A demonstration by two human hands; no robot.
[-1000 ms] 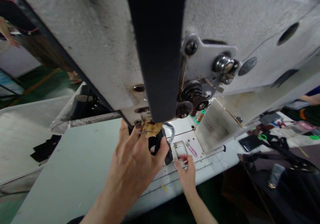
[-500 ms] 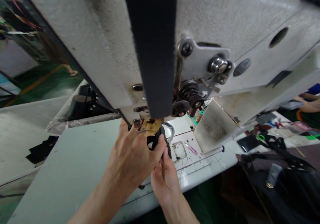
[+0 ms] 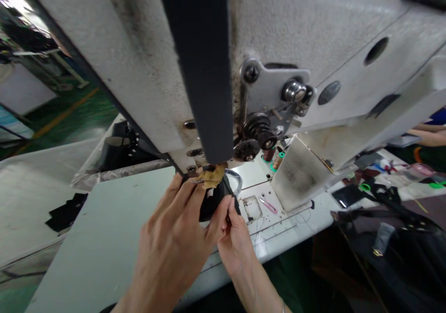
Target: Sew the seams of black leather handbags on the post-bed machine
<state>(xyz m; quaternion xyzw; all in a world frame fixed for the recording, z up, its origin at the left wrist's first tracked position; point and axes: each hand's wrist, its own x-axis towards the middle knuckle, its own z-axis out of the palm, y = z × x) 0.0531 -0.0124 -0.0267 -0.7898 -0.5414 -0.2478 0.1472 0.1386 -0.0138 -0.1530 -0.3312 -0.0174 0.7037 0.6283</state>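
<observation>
Black piece (image 3: 212, 205): beneath the machine (image 3: 139, 71), in from the near edge of the desk (image 3: 114, 220). Left hand (image 3: 174, 238): fingers curved around it, thumb closed against it, apparently steadying. Right hand (image 3: 237, 243): fingers pinched at its near edge, presumably for alignment. Snips (image 3: 268, 205) lie right, seemingly for reach.

A sewing workshop: a sewing machine (image 3: 278, 29) on a bench (image 3: 108, 229), thread spools (image 3: 278, 161) and pink snips (image 3: 269, 205) near it, black fabric (image 3: 411, 257) to its right.
</observation>
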